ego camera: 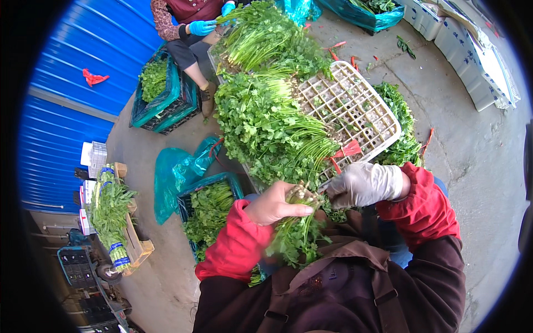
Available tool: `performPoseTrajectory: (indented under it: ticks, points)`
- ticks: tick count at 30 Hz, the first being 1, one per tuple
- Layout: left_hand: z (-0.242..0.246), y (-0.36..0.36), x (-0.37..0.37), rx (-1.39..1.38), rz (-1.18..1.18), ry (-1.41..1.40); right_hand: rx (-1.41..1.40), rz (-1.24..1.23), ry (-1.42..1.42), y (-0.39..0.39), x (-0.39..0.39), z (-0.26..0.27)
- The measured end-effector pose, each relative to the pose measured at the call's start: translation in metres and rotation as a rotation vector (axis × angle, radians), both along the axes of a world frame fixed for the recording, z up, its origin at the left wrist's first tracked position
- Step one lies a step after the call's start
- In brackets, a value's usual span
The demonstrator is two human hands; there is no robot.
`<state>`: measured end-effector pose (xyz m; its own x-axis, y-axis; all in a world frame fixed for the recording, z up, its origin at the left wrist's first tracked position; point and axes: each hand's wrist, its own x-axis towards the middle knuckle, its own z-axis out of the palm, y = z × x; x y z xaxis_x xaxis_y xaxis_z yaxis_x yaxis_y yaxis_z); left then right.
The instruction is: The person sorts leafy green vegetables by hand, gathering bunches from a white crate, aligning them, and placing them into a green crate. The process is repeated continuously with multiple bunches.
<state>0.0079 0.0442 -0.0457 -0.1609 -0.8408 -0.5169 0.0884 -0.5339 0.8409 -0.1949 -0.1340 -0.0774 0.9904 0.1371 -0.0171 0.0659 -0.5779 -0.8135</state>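
My bare left hand (275,205) grips a small bunch of celery-like greens (296,233), its pale root ends up and its leaves hanging over my brown apron (333,258). Just right of those roots is my right hand (363,184), in a whitish glove with the fingers curled. Motion blur and the glove hide whether it holds anything. Beyond both hands, a large pile of the same greens (270,125) lies on an upturned cream plastic crate (391,139) with a lattice face. A red plastic strip (349,149) rests on the crate's near part.
Opposite sits a person in blue gloves (202,28), handling greens. Teal-lined crates of greens (208,208) stand at my left and further off (154,79). Teal plastic film (173,179) lies on the floor. More greens (395,125) lie right of the lattice crate. White foam boxes (470,54) stand far right.
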Motion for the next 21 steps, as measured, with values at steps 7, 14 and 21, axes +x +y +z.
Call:
performPoseTrajectory:
  ticks: [7, 14, 21]
  points:
    - [-0.006, 0.026, 0.035, -0.391, 0.221, 0.239, -0.226, -0.677, 0.049, -0.071, 0.04, -0.085]
    - [-0.022, 0.065, 0.049, -0.588, 0.648, 0.446, -0.327, -0.85, 0.015, -0.082, 0.086, -0.117]
    - [0.003, 0.097, 0.066, -0.477, 0.748, 0.223, -0.146, -0.944, -0.022, -0.078, 0.094, -0.094]
